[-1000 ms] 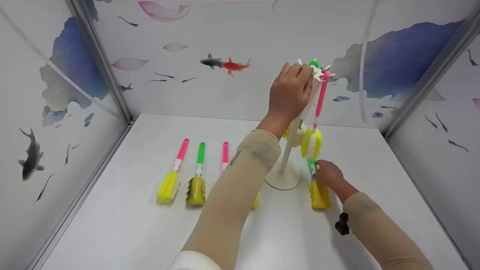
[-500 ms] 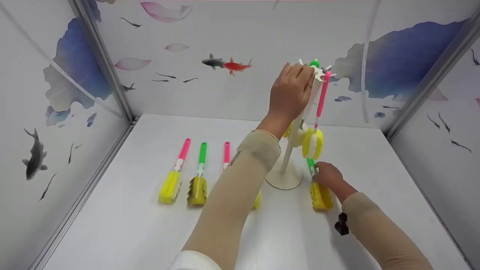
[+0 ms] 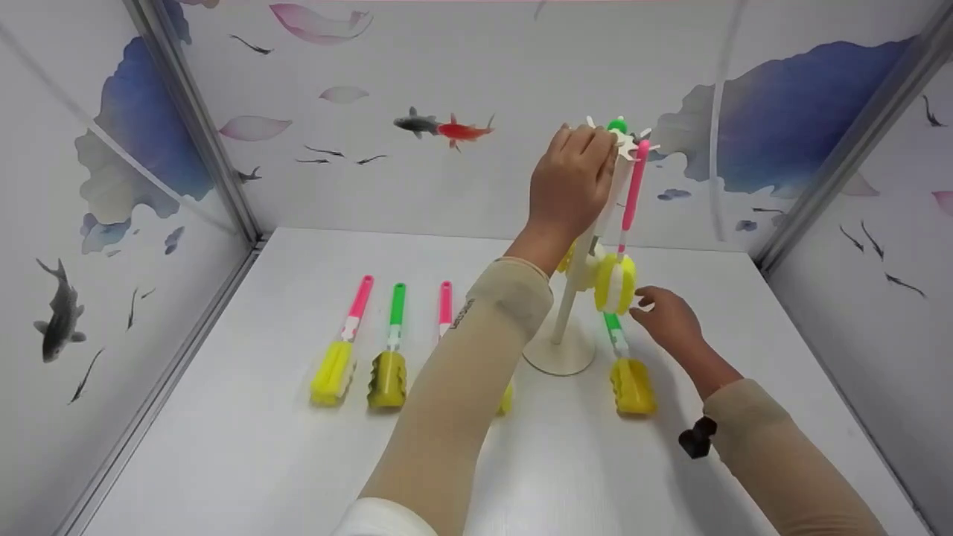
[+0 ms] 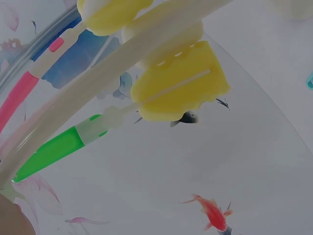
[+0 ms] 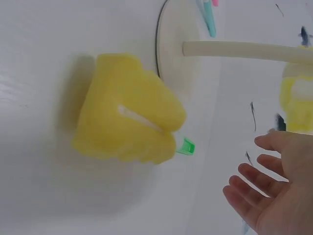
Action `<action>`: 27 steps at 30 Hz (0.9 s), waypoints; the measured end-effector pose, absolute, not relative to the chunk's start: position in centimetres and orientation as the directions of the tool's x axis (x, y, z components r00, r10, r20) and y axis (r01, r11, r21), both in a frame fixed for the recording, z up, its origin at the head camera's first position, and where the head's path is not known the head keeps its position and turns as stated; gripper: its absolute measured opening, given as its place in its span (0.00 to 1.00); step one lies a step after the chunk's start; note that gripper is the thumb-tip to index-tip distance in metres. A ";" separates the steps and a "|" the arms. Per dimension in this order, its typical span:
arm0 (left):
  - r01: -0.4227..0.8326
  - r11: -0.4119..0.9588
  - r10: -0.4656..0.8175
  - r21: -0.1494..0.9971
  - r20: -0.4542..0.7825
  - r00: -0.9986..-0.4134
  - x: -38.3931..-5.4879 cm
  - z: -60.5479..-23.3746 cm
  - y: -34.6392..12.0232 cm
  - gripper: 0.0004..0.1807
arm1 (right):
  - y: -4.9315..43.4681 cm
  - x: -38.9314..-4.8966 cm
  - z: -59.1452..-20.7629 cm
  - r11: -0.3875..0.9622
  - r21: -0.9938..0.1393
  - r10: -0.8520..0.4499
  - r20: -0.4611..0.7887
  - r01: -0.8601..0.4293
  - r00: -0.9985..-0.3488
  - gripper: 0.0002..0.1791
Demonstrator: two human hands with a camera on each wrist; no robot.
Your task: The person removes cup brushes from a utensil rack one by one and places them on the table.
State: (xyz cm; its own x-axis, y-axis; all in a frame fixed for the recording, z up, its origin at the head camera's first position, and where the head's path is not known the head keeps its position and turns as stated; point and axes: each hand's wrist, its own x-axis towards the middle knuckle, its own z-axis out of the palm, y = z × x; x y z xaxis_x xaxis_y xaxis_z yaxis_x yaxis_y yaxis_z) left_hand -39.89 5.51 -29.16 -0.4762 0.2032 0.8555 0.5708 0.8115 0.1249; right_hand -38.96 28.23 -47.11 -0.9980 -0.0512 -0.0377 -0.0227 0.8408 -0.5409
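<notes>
So the green-handled sponge brush (image 3: 630,372) lies on the right half of the white table (image 3: 566,484), well in from the right edge. Its long axis runs front to back: handle toward the far edge and a bit left, sponge toward the near edge. The right hand (image 3: 670,320) is just off it, fingers loose and relaxed. The left hand (image 3: 572,179) is wrapped round the top of the stand (image 3: 569,309), fingertips mostly hidden. The hanging pink-handled brush (image 3: 627,222) covers the green handle's tip; the left sleeve (image 3: 454,402) blocks most of another one lying down (image 3: 446,301).
</notes>
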 end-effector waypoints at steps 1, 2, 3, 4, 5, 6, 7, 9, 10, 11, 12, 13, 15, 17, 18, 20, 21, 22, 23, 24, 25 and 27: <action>0.567 0.815 0.205 0.121 0.855 -0.477 -39.9 -29.1 5.5 0.16 | 28.2 -38.8 -46.7 0.828 -0.560 -0.048 -0.013 -0.033 -0.999 0.24; 0.564 0.817 0.205 0.120 0.854 -0.479 -39.9 -29.1 5.5 0.16 | 28.2 -38.7 -46.4 0.817 -0.576 -0.046 0.010 -0.044 -0.999 0.24; 0.562 0.819 0.205 0.119 0.853 -0.480 -39.9 -29.1 5.4 0.16 | 28.2 -38.6 -46.0 0.808 -0.586 -0.045 0.033 -0.056 -0.998 0.23; 0.563 0.817 0.203 0.121 0.855 -0.478 -39.9 -29.1 5.5 0.16 | 28.2 -38.4 -45.7 0.797 -0.601 -0.041 0.051 -0.064 -0.998 0.23; 0.564 0.816 0.203 0.122 0.855 -0.478 -39.9 -29.2 5.4 0.15 | 28.2 -38.3 -45.3 0.787 -0.613 -0.037 0.068 -0.071 -0.997 0.22; 0.566 0.815 0.203 0.122 0.855 -0.477 -40.0 -29.2 5.5 0.15 | 28.2 -38.1 -45.0 0.780 -0.621 -0.032 0.088 -0.080 -0.996 0.22; 0.567 0.815 0.203 0.122 0.856 -0.476 -40.0 -29.2 5.4 0.15 | 28.2 -38.0 -44.7 0.773 -0.628 -0.025 0.108 -0.088 -0.994 0.22; 0.570 0.812 0.203 0.123 0.856 -0.475 -39.9 -29.2 5.4 0.15 | 28.1 -37.7 -44.0 0.768 -0.631 -0.010 0.157 -0.108 -0.988 0.21; 0.572 0.811 0.204 0.124 0.857 -0.474 -39.9 -29.2 5.4 0.15 | 28.1 -37.5 -43.7 0.769 -0.628 -0.003 0.182 -0.119 -0.983 0.21; 0.574 0.810 0.205 0.123 0.857 -0.473 -39.9 -29.2 5.5 0.16 | 28.0 -37.4 -43.3 0.771 -0.624 0.002 0.208 -0.131 -0.978 0.20; 0.575 0.809 0.204 0.123 0.858 -0.471 -39.9 -29.2 5.5 0.16 | 27.9 -37.2 -43.0 0.773 -0.618 0.006 0.233 -0.143 -0.972 0.20; 0.576 0.808 0.203 0.124 0.859 -0.470 -39.9 -29.2 5.5 0.16 | 27.8 -37.1 -42.6 0.776 -0.612 0.010 0.256 -0.154 -0.967 0.20; 0.578 0.806 0.201 0.125 0.861 -0.467 -39.9 -29.2 5.4 0.17 | 27.4 -36.8 -42.0 0.782 -0.599 0.014 0.295 -0.174 -0.955 0.21; 0.580 0.806 0.203 0.122 0.863 -0.463 -39.8 -29.1 5.4 0.17 | 27.1 -36.5 -41.4 0.781 -0.596 0.017 0.318 -0.186 -0.948 0.21; 0.579 0.806 0.202 0.120 0.864 -0.461 -39.8 -29.1 5.4 0.17 | 26.8 -36.4 -41.1 0.779 -0.597 0.016 0.327 -0.194 -0.945 0.21; 0.578 0.808 0.202 0.117 0.866 -0.458 -39.8 -29.1 5.3 0.17 | 26.4 -36.2 -40.7 0.772 -0.600 0.012 0.340 -0.207 -0.940 0.21; 0.578 0.808 0.203 0.115 0.867 -0.456 -39.9 -29.1 5.3 0.17 | 26.2 -36.1 -40.5 0.768 -0.603 0.010 0.346 -0.215 -0.938 0.21; 0.578 0.808 0.204 0.113 0.867 -0.455 -39.9 -29.2 5.3 0.17 | 26.0 -36.0 -40.3 0.763 -0.606 0.006 0.354 -0.224 -0.935 0.21; 0.580 0.807 0.204 0.113 0.868 -0.453 -39.9 -29.2 5.3 0.17 | 25.8 -35.9 -40.1 0.757 -0.611 0.003 0.360 -0.233 -0.933 0.20; 0.580 0.807 0.204 0.112 0.869 -0.452 -39.9 -29.3 5.3 0.18 | 25.6 -35.9 -40.0 0.748 -0.619 0.001 0.363 -0.240 -0.932 0.21; 0.582 0.805 0.204 0.115 0.868 -0.453 -39.9 -29.3 5.3 0.18 | 25.5 -35.8 -39.9 0.740 -0.626 -0.001 0.365 -0.246 -0.931 0.21; 0.585 0.802 0.204 0.120 0.866 -0.457 -39.9 -29.4 5.3 0.17 | 25.1 -35.8 -39.8 0.725 -0.638 -0.006 0.372 -0.260 -0.928 0.21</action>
